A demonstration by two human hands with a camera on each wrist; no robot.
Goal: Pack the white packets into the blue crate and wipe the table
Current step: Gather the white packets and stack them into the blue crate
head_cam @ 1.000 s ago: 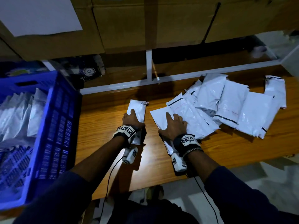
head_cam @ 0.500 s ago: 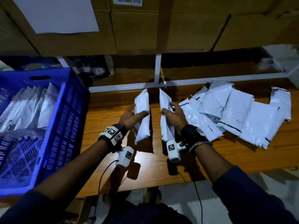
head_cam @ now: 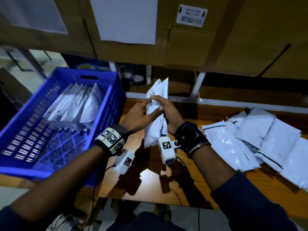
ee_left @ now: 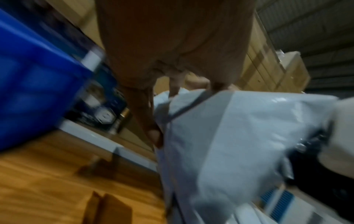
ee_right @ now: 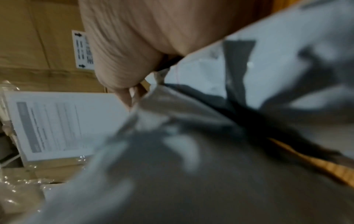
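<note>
Two white packets point(head_cam: 158, 114) are pressed together upright above the wooden table point(head_cam: 150, 180). My left hand point(head_cam: 141, 114) grips them from the left and my right hand point(head_cam: 166, 112) from the right. The left wrist view shows the packets point(ee_left: 229, 144) close up under my thumb; in the right wrist view the packets point(ee_right: 210, 136) fill the frame, blurred. The blue crate point(head_cam: 110, 104) stands at the left with several white packets point(head_cam: 75, 104) leaning inside. A pile of white packets point(head_cam: 258, 139) lies on the table at the right.
Cardboard boxes point(head_cam: 183, 39) with white paper labels stack up behind the table. A white rail point(head_cam: 216, 102) runs along the table's far edge. The table's near edge drops to the floor point(head_cam: 150, 210) in front of me.
Each hand lifted a packet off the table, then brought the two together into one bundle. The bundle has moved up and left, nearer the crate.
</note>
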